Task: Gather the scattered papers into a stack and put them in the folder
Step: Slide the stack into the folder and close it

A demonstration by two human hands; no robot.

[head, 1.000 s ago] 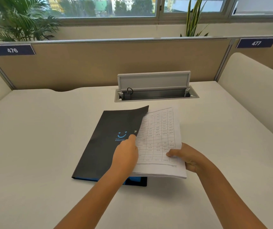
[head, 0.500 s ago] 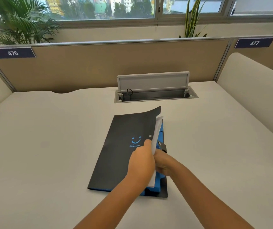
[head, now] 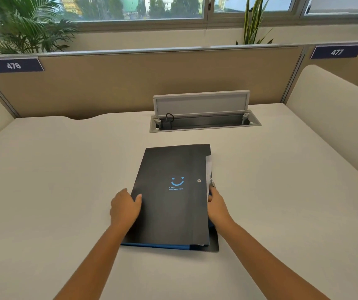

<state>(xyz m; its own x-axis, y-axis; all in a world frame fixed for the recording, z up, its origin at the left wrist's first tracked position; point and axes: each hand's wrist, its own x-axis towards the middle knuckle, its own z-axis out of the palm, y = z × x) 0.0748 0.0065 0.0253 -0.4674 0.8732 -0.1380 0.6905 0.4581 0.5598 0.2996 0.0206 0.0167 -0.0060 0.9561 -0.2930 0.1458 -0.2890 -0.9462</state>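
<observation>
A black folder [head: 173,204] with a blue smiley and a blue inner lining lies flat in the middle of the white desk [head: 54,191], its cover down. The papers [head: 209,167] are inside; only a thin white edge sticks out along the right side. My left hand [head: 125,207] rests on the folder's left edge, thumb on the cover. My right hand [head: 217,204] is at the right edge, its fingertips tucked under the cover by the papers.
An open cable tray [head: 204,122] with its raised lid sits in the desk behind the folder. Beige partitions with signs 476 [head: 13,66] and 477 [head: 336,52] bound the desk at the back. Padded side panels [head: 334,118] stand left and right.
The paper stack went from lying open beside the cover to inside the folder. The cover came down flat. My left hand moved from the cover's edge to the folder's left side.
</observation>
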